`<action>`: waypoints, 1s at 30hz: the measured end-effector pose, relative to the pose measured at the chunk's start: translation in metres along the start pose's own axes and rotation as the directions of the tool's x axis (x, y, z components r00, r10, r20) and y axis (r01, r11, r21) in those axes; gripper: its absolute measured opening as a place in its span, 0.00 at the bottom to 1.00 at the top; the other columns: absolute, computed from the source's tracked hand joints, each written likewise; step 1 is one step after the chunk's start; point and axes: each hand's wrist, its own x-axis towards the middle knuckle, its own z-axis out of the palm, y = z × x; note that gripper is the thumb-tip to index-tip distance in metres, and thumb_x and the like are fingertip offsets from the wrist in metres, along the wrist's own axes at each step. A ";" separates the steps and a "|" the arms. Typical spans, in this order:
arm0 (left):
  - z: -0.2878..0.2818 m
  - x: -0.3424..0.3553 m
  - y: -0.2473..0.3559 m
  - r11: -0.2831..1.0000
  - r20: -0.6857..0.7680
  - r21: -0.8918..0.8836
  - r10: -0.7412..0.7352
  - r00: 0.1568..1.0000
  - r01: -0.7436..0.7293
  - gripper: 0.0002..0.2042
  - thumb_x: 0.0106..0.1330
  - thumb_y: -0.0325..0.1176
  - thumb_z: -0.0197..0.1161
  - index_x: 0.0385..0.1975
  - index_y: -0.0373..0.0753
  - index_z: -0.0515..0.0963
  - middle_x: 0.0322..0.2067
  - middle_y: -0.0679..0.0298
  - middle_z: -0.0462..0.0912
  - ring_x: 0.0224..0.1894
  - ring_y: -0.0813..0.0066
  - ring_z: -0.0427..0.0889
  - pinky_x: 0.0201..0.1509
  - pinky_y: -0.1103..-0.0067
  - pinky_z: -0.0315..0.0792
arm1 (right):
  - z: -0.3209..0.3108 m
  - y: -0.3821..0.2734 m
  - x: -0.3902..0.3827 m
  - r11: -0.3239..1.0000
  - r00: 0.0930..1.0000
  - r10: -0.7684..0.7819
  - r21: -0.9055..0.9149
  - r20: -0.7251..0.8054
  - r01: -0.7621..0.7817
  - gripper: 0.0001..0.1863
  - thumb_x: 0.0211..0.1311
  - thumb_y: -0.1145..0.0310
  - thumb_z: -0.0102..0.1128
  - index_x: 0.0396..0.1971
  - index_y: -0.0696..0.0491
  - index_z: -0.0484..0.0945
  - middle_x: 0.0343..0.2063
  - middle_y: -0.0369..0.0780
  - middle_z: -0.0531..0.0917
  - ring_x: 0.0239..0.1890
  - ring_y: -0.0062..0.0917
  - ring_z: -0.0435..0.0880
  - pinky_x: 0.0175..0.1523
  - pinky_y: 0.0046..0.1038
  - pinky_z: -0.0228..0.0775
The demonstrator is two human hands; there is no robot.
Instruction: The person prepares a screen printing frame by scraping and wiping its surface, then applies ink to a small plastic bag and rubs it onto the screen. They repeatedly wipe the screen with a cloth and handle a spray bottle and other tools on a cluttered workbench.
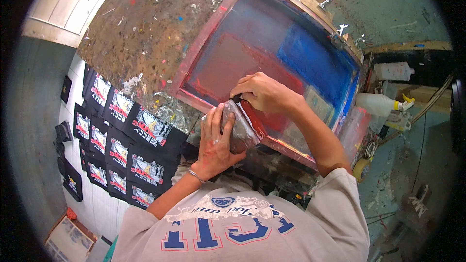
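My left hand [213, 140] is wrapped round a see-through plastic tub [239, 139], tipped over the near edge of a screen printing frame [191, 63]. Thick red ink [254, 121] shows at the tub's mouth. My right hand [264, 92] is closed, fingers bent down, on a small dark tool [237, 98] at the tub's rim. Most of that tool is hidden, so its kind does not show. Under both hands lies the frame's mesh [228, 60], stained red and grey, with a blue patch [310, 63] toward the right.
Black printed cloth pieces [150, 126] lie in rows at left. The tabletop [141, 24] is spattered with dried ink. Right of the frame are a spray bottle [376, 103], a white bottle [392, 71] and a tape roll [360, 169]. A wooden block [314, 6] touches the frame's far side.
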 end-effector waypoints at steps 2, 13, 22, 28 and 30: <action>0.000 0.000 0.002 1.000 0.007 0.005 -0.014 1.000 0.014 0.58 0.39 0.45 0.84 0.73 0.37 0.56 0.73 0.41 0.50 0.75 0.36 0.51 0.76 0.46 0.51 | -0.003 0.002 -0.002 0.997 0.999 -0.016 -0.073 0.041 0.019 0.14 0.55 0.81 0.61 0.42 0.58 0.85 0.42 0.48 0.87 0.48 0.45 0.84 0.58 0.41 0.75; 0.001 -0.001 0.001 1.000 -0.004 -0.010 -0.017 1.000 0.017 0.60 0.36 0.44 0.86 0.73 0.38 0.55 0.73 0.40 0.49 0.74 0.34 0.51 0.77 0.49 0.51 | -0.021 0.005 -0.015 0.991 0.990 -0.050 -0.128 -0.133 0.033 0.16 0.48 0.83 0.59 0.39 0.57 0.84 0.36 0.47 0.85 0.42 0.44 0.84 0.52 0.40 0.77; -0.004 0.002 0.002 1.000 0.005 -0.013 0.009 1.000 -0.009 0.58 0.35 0.42 0.86 0.72 0.38 0.58 0.73 0.41 0.52 0.74 0.36 0.53 0.76 0.49 0.52 | -0.013 -0.004 -0.011 0.871 0.984 -0.066 -0.472 0.166 0.138 0.15 0.49 0.77 0.63 0.40 0.58 0.85 0.38 0.43 0.84 0.45 0.36 0.80 0.55 0.33 0.73; 0.000 0.002 0.001 0.998 -0.035 -0.049 0.025 0.999 -0.027 0.59 0.34 0.42 0.86 0.72 0.39 0.58 0.73 0.41 0.52 0.74 0.36 0.53 0.76 0.49 0.52 | -0.039 0.007 -0.079 0.925 0.982 0.186 -0.335 -0.015 -0.180 0.13 0.52 0.78 0.64 0.40 0.57 0.84 0.35 0.43 0.85 0.41 0.36 0.83 0.48 0.33 0.76; 0.002 0.003 0.002 0.998 -0.031 -0.048 0.026 0.999 -0.027 0.59 0.36 0.42 0.86 0.72 0.39 0.56 0.74 0.42 0.50 0.74 0.36 0.52 0.76 0.49 0.52 | -0.040 0.009 -0.111 0.942 0.926 0.308 -0.066 -0.217 -0.329 0.11 0.55 0.76 0.64 0.39 0.57 0.84 0.34 0.44 0.86 0.38 0.35 0.85 0.43 0.34 0.77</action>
